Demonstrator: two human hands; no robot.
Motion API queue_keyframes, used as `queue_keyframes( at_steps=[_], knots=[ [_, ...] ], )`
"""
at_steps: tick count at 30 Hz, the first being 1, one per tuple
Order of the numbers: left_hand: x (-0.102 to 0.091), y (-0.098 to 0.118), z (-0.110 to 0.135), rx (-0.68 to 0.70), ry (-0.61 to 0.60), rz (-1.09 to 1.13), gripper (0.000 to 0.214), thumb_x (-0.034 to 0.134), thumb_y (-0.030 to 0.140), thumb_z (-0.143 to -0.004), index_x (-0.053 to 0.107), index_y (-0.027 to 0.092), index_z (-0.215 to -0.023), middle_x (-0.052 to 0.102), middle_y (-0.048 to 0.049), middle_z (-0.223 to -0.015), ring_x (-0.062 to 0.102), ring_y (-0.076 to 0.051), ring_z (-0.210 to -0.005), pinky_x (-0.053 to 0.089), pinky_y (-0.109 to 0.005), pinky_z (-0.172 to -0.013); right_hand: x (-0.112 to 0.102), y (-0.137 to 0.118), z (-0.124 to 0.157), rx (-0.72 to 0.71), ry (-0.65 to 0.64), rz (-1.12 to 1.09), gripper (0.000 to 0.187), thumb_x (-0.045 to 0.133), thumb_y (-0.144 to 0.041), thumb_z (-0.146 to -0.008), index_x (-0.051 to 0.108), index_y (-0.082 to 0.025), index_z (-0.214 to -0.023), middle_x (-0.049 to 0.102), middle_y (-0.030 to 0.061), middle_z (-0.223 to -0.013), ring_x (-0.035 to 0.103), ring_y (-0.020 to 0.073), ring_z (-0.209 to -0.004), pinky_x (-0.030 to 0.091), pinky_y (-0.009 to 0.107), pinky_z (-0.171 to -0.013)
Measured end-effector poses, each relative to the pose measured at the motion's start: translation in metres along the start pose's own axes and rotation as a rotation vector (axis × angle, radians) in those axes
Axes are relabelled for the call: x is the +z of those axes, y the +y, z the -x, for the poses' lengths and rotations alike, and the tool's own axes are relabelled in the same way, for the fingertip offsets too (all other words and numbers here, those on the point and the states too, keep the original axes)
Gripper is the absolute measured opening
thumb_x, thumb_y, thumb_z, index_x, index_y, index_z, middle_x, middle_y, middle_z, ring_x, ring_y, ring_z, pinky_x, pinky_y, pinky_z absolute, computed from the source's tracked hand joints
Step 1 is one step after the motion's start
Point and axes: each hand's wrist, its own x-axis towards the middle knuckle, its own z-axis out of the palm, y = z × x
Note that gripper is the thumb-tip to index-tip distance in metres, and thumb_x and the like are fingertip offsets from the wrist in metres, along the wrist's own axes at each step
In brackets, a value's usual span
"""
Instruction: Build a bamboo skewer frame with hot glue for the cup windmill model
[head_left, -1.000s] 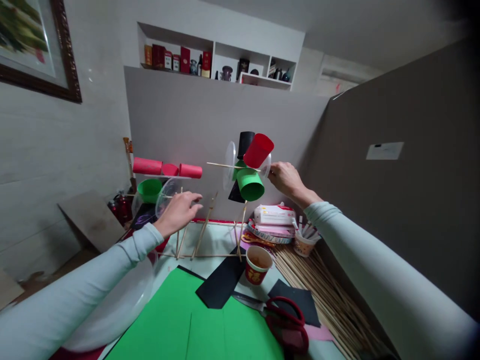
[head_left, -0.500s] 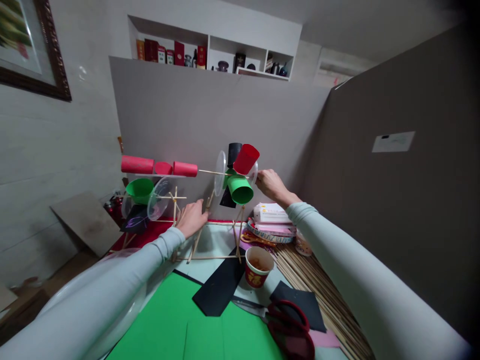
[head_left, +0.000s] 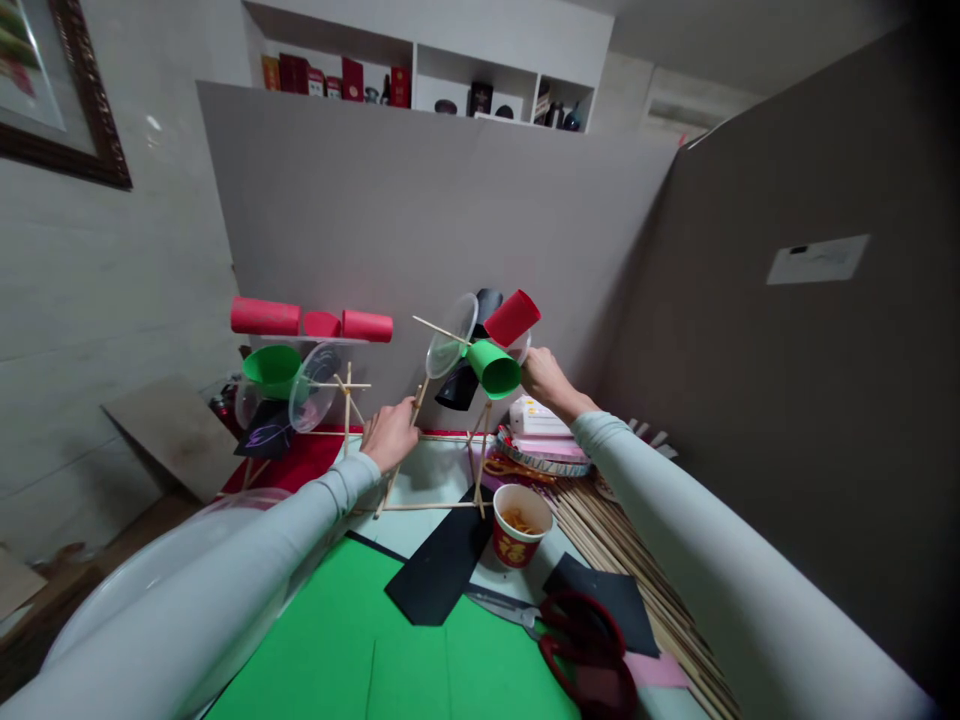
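Note:
My left hand (head_left: 391, 436) is closed around an upright of the wooden stick frame (head_left: 431, 507), near its top. A wheel (head_left: 450, 345) of clear plastic discs with red, green and black paper tubes between them is held above the frame by my right hand (head_left: 551, 384). Those fingers are closed at its right disc, probably on the axle stick, whose grip is hidden. The wheel's thin wooden axle (head_left: 431, 324) sticks out to the left, tilted upward and clear of the frame. A similar finished-looking wheel (head_left: 315, 385) with paper tubes stands to the left on sticks.
A paper cup (head_left: 519, 525) with small brownish bits stands before the frame. Red-handled scissors (head_left: 585, 645) and black paper pieces (head_left: 442, 570) lie on green sheets (head_left: 330, 620). Wooden sticks (head_left: 645, 590) lie along the right. Grey panels (head_left: 337, 200) stand behind and to the right.
My right hand has moved slightly right with the wheel, which has tilted. Its left axle end has swung up and right. My left hand stays at the frame.

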Motion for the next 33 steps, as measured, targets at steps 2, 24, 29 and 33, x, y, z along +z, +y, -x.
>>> queue_keyframes(
  at_steps=[2,24,29,33],
  knots=[
    [0.002,-0.002,-0.001,-0.010,0.008,0.004,0.044,0.064,0.041,-0.095,0.057,0.019,-0.133,0.064,-0.0097,-0.126,0.066,-0.024,-0.110,0.058,-0.046,-0.095,0.003,-0.001,0.002,-0.017,-0.020,-0.014,0.028,0.064,-0.036,-0.099,0.065,-0.017,-0.120,0.068,0.0077,-0.115,0.069,0.0208,-0.099,0.059,0.039,-0.084],
    [0.006,-0.013,0.004,-0.002,-0.033,0.216,0.036,0.061,0.039,-0.097,0.060,0.016,-0.126,0.068,-0.0068,-0.109,0.068,-0.016,-0.087,0.061,-0.034,-0.076,0.024,-0.016,-0.009,-0.136,-0.058,-0.113,0.027,0.062,-0.036,-0.100,0.065,-0.016,-0.118,0.069,0.0065,-0.111,0.069,0.0182,-0.093,0.059,0.037,-0.082],
    [0.009,-0.017,0.001,-0.015,-0.033,0.243,0.036,0.061,0.040,-0.098,0.060,0.016,-0.125,0.068,-0.0065,-0.108,0.068,-0.016,-0.086,0.061,-0.034,-0.076,0.020,-0.018,-0.008,-0.139,-0.045,-0.090,0.026,0.062,-0.036,-0.100,0.066,-0.016,-0.115,0.070,0.0063,-0.109,0.069,0.0179,-0.092,0.059,0.038,-0.082],
    [0.012,-0.020,0.000,-0.007,-0.015,0.253,0.035,0.063,0.039,-0.097,0.061,0.016,-0.123,0.068,-0.0071,-0.111,0.068,-0.018,-0.092,0.061,-0.036,-0.079,0.019,-0.019,-0.005,-0.140,-0.029,-0.072,0.025,0.061,-0.037,-0.100,0.066,-0.015,-0.113,0.069,0.0057,-0.107,0.068,0.0170,-0.089,0.059,0.036,-0.080]
  ],
)
